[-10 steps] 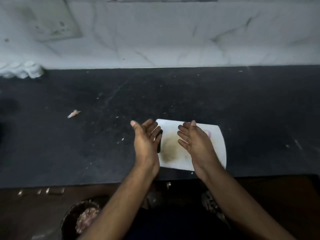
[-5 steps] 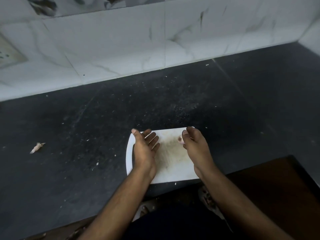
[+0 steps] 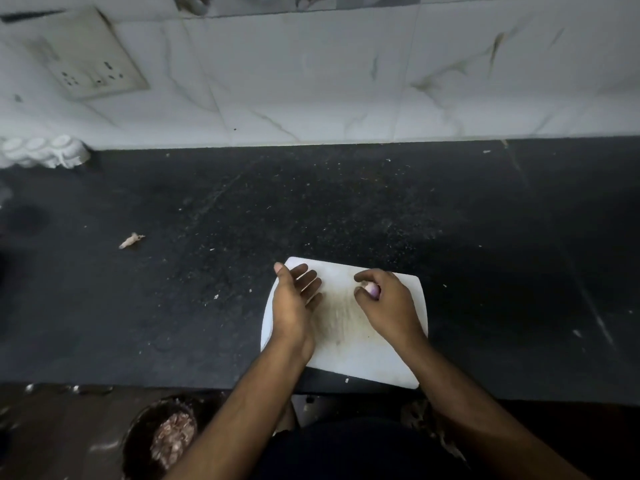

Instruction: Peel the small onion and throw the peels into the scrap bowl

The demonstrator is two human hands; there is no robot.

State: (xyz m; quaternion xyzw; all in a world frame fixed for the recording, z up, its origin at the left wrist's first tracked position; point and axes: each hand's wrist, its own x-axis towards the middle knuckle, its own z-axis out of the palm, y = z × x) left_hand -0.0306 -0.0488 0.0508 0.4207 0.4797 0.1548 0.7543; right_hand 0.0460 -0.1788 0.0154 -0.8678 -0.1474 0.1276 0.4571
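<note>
right hand (image 3: 388,301): fingers curled round the small onion (image 3: 371,291), over the far right part of the cutting board (image 3: 360,355)
left hand (image 3: 294,301): fingers straight and spread, holding nothing, over the board's left side
small onion: pale purple, mostly hidden by the right fingers
cutting board: white, stained brown in the middle, lies at the near edge of the dark surface (image 3: 346,209)
scrap bowl (image 3: 162,441): below the surface edge, lower left, peels inside
stray peel (image 3: 131,240): on the surface, well left of the board
wall: marble tiles, socket plate (image 3: 86,60) upper left
</note>
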